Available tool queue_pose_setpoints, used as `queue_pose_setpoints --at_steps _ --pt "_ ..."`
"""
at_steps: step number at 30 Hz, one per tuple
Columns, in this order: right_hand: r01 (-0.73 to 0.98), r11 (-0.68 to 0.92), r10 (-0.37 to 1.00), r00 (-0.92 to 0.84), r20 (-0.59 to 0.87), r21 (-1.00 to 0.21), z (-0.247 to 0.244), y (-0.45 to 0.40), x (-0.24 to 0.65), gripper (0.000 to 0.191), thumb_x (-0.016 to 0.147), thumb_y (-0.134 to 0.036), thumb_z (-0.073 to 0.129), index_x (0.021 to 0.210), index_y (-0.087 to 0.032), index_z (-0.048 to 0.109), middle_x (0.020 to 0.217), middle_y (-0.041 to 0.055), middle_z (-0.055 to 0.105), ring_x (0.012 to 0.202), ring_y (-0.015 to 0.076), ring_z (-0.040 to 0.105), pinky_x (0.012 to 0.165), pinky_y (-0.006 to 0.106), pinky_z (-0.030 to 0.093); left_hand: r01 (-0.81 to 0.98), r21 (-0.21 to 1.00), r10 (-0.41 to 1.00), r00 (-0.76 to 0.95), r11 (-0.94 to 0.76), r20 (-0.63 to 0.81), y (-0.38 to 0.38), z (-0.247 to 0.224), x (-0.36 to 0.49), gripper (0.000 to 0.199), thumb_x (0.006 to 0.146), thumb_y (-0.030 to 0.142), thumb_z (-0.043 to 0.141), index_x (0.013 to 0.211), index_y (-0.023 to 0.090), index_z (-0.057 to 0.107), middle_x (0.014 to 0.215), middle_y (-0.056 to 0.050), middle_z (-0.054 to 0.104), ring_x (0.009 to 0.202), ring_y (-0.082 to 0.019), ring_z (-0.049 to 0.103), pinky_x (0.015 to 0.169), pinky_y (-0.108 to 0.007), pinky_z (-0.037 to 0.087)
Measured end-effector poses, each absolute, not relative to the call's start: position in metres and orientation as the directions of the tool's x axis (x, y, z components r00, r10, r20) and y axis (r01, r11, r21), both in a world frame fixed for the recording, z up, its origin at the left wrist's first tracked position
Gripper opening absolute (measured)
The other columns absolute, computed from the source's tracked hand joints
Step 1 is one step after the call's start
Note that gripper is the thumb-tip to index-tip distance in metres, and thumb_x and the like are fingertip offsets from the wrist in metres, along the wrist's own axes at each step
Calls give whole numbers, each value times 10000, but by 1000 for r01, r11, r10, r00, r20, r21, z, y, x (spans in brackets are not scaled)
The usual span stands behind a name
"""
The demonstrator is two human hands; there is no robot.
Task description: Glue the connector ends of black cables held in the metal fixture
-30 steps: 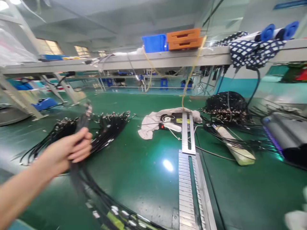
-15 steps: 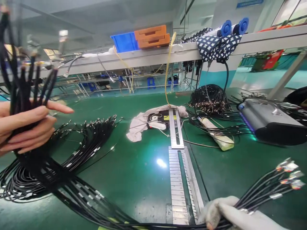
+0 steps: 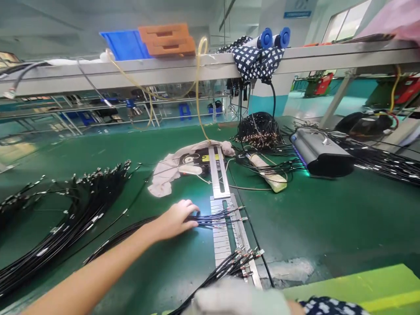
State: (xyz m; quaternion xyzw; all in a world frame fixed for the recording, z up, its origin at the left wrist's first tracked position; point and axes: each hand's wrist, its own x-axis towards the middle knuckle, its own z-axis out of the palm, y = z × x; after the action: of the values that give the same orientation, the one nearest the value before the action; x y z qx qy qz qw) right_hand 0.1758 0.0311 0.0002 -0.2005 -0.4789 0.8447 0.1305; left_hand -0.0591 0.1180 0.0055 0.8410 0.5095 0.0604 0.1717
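Observation:
My bare left hand (image 3: 179,218) is over the green table, its thumb and fingers around a bundle of thin black cables (image 3: 206,219). Those cable ends lie across the slotted metal ruler fixture (image 3: 221,245). At the bottom edge my right hand (image 3: 234,299), in a pale glove, is blurred and its fingers are hidden. Just beyond it, a second bunch of black cables (image 3: 226,264) with small metal-tipped connectors rests over the lower part of the fixture. Whether the right hand grips these cables cannot be made out.
A large fan of black cables (image 3: 95,201) covers the left side. Behind the fixture lie a pale cloth (image 3: 164,173) and a bottle-like tube (image 3: 269,173). A grey machine (image 3: 321,151) and a coiled cable heap (image 3: 257,129) stand at right, below a raised shelf rail (image 3: 164,70).
My left hand has come down from the upper left, where it held up a cable bundle, to the fixture. My right hand has moved left and nearer, and the view has turned right.

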Motion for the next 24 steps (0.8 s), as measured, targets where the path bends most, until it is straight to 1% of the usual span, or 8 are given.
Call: queue_pose_setpoints --at_steps 1,3,5,11,14,16,21,24 --pt "-31 -469 453 -867 -210 -882 4 50 187 638 771 -737 575 975 -146 704 835 104 721 748 243 710 692 373 592 833 347 875 480 -431 -66 119 0 -60 271 888 413 577 1085 240 647 1015 -66 614 944 -234 570 824 -342 466" --pt "68 18 771 -636 -29 -998 5 95 209 474 906 -592 516 1033 -171 692 988 98 723 876 212 693 823 357 560 829 338 875 483 -445 -34 118 -10 -62 249 937 373 507 1081 226 648 1026 -75 614 966 -233 564 843 -349 463" --pt "282 301 896 -410 169 -911 -4 141 225 414 949 -527 469 1114 -207 673 1154 100 687 1097 243 618 1007 429 461 828 323 876 482 -458 8 114 -18 -63 275 971 348 440 1069 204 652 1021 -90 621 960 -238 563 840 -362 460" --pt "414 387 898 -370 236 -824 -52 194 232 390 960 -464 429 1114 -219 690 1150 92 689 1123 286 573 1038 493 408 790 310 843 531 -529 87 79 -9 -71 285 993 315 386 1126 215 617 1067 -101 642 958 -237 567 845 -376 446" --pt "423 406 892 -374 253 -810 -57 187 230 417 986 -456 366 1142 -227 677 1186 79 670 1148 271 551 1050 482 395 745 381 806 592 -548 1 62 2 -70 182 963 322 469 1011 256 633 889 -44 664 816 -200 586 763 -333 451" --pt "424 411 889 -383 251 -807 -53 183 230 424 997 -452 345 1145 -229 674 1183 77 666 1152 267 545 1049 479 394 752 419 822 569 -508 -25 62 3 -63 187 971 315 453 957 256 630 814 -26 651 758 -187 579 722 -317 447" --pt "427 420 875 -424 233 -801 -44 173 235 398 1022 -404 330 1168 -239 662 1193 73 659 1139 251 552 1024 466 420 787 490 912 409 -376 43 92 -17 -37 184 947 258 463 1093 233 571 1073 -74 613 993 -239 546 857 -381 449" --pt "422 414 866 -456 206 -807 -45 160 243 368 1027 -381 351 1246 -253 617 1296 60 613 1206 234 528 1070 455 399 776 538 916 400 -328 -18 109 -29 -28 86 893 199 497 946 216 561 950 -56 605 905 -224 545 803 -366 464"
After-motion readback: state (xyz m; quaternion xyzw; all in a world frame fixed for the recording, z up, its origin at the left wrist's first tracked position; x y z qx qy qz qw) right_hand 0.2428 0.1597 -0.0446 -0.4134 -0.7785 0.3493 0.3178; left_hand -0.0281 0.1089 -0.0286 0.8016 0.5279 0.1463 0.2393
